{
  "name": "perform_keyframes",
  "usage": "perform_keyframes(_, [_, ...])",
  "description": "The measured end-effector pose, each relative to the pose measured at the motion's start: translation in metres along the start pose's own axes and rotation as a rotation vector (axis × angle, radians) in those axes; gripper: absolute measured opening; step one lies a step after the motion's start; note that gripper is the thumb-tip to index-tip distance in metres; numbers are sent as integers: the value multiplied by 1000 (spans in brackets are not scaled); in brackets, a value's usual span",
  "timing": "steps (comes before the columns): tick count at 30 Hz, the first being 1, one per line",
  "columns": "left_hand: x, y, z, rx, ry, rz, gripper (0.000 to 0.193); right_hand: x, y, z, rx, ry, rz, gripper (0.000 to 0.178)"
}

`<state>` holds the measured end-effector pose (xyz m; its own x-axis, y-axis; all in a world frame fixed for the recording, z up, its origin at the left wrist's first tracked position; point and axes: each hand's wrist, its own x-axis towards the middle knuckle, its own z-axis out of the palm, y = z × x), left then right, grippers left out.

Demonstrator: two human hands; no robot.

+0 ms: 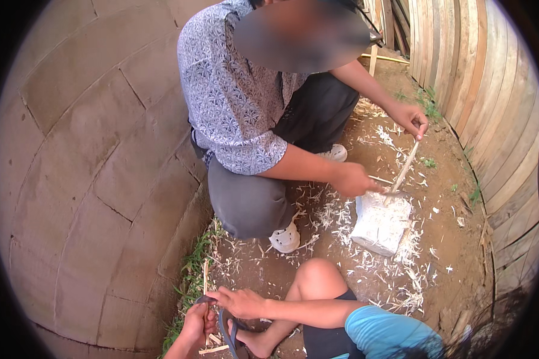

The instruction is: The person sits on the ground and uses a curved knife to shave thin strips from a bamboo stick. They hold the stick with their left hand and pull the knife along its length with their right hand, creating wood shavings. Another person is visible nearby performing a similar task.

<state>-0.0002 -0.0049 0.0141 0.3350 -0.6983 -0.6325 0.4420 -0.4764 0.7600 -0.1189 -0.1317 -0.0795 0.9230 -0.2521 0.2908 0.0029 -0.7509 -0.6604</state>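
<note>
At the lower left, my left hand (196,323) is closed around the lower part of a thin pale wooden stick (206,274) held upright. My right hand (239,303) reaches across from the right, its fingers pinched at a small dark knife (205,299) whose blade lies against the stick just above my left hand. The knife's handle is mostly hidden. Facing me, a crouching person steadies a longer stick (408,163) at its top with one hand (411,121). The person's other hand (354,180) holds a knife (395,193) against the stick's lower end, over a white block (381,226).
Pale shavings (410,254) litter the dirt floor around the block. A block wall (84,197) rises at left, with grass (193,281) along its foot; a wooden slat fence (491,90) stands at right. My bent knee (323,278) and sandal (233,335) are beside my hands.
</note>
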Motion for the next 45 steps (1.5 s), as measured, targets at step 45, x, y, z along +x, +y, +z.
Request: perform_keyframes(45, [-7,-2,12,225,117,92,32,18,16,-14,351,361,62,27])
